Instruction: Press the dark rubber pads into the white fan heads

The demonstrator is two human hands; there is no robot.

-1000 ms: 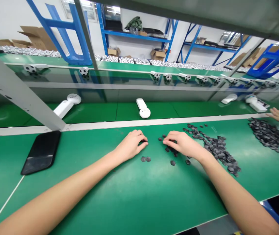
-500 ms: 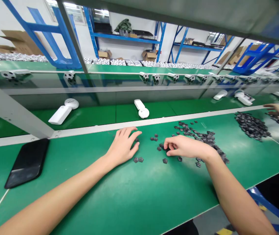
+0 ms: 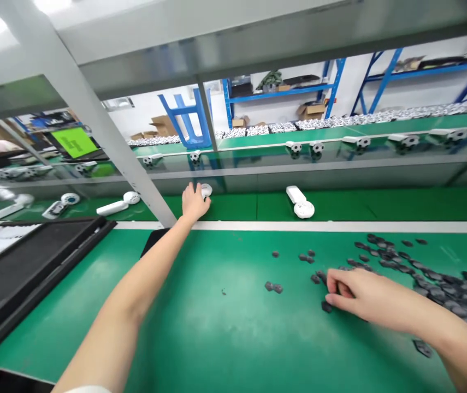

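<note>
My left hand (image 3: pixel 193 201) is stretched out across the white rail to the green conveyor belt behind it, fingers closing round a white handheld device (image 3: pixel 206 190) with a round head. My right hand (image 3: pixel 354 297) rests on the green table with its fingers curled and pinched among small dark hexagonal pieces (image 3: pixel 273 286); what is in the pinch is hidden. A large heap of the same dark pieces (image 3: pixel 425 281) spreads to the right of that hand.
A second white device (image 3: pixel 300 201) lies on the belt to the right, and more white devices (image 3: pixel 112 206) lie to the left. A black tray (image 3: pixel 24 273) sits at the left. A slanted grey frame post (image 3: pixel 94 125) crosses in front of the belt.
My left hand left the dark pieces and reached forward over the rail to the white device on the belt. The view swung left. My right hand stayed among the pieces.
</note>
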